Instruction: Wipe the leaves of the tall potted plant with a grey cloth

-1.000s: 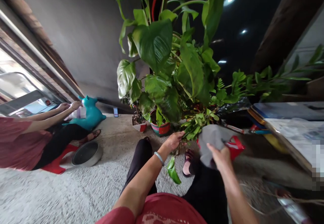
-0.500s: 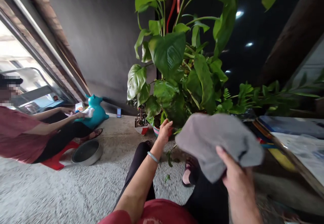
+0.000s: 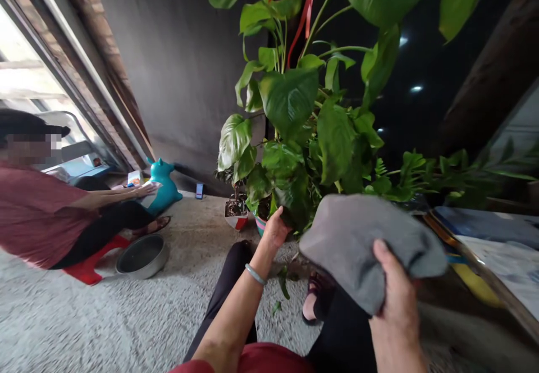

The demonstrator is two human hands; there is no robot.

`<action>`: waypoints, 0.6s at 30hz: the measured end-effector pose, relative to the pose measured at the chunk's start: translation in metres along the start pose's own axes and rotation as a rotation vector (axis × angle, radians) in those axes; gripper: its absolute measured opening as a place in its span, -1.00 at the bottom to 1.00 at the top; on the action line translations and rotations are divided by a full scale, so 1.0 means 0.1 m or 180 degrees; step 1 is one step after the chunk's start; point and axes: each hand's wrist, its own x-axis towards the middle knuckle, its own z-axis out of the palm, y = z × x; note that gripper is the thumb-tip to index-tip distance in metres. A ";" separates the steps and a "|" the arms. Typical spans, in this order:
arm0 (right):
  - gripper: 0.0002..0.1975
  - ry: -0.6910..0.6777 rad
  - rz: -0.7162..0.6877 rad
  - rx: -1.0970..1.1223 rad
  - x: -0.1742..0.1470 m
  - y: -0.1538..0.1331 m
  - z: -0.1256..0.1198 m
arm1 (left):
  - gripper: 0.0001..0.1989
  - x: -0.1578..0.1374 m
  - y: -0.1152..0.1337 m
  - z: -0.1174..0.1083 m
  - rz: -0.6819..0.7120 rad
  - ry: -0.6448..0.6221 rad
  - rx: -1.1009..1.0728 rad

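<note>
Cloth point(image 3: 357, 238), gray and loosely folded, is gripped in the right hand point(image 3: 398, 294), thumb pressed on top and fingers mostly hidden underneath; through the head camera I see it in front of the lower right side of the large-leaved plant point(image 3: 290, 100). The left hand point(image 3: 275, 231), a pale bracelet point(image 3: 255, 273) on its wrist, reaches the plant's lowest leaves with thumb raised; I cannot tell whether its fingers close on anything. On the concrete floor point(image 3: 126, 317) in front of the plant, I make out a small loose leaf point(image 3: 276, 307) and a sandaled foot point(image 3: 310, 301). Just left of the plant's base stands a red-and-white planter point(image 3: 238, 221). Farther left of the plant are an upright phone point(image 3: 199, 191), a turquoise animal figure point(image 3: 167, 186), a round basin point(image 3: 143, 256) and a red stool point(image 3: 86, 266), where another person point(image 3: 37, 210) sits with arms stretched toward the figure. Right of the plant, I see a table point(image 3: 501, 263); behind it, a dark panel point(image 3: 181, 69).
</note>
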 end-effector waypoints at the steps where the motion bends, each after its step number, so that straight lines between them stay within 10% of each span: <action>1: -0.28 0.0011 -0.0239 0.0234 0.03 -0.08 0.15 | -0.78 -0.02 -0.01 0.05 -0.0070 -0.0003 -0.0040; 6: -0.14 -0.0295 -0.0208 0.0620 0.19 0.17 0.75 | -0.71 -0.12 -0.02 0.18 -0.0238 -0.0045 -0.0031; 12: -0.46 -0.0244 0.1248 -0.0037 0.00 0.41 -0.06 | -0.86 -0.10 0.06 -0.01 -0.0063 0.0307 0.0004; 15: -0.45 -0.0079 0.0638 0.0388 0.04 0.05 -0.06 | -0.87 -0.08 0.04 -0.01 0.0053 0.0159 -0.0058; 18: -0.37 -0.0398 -0.0170 0.0961 0.17 -0.14 0.45 | -0.87 -0.10 -0.02 0.09 -0.0010 0.0112 -0.0048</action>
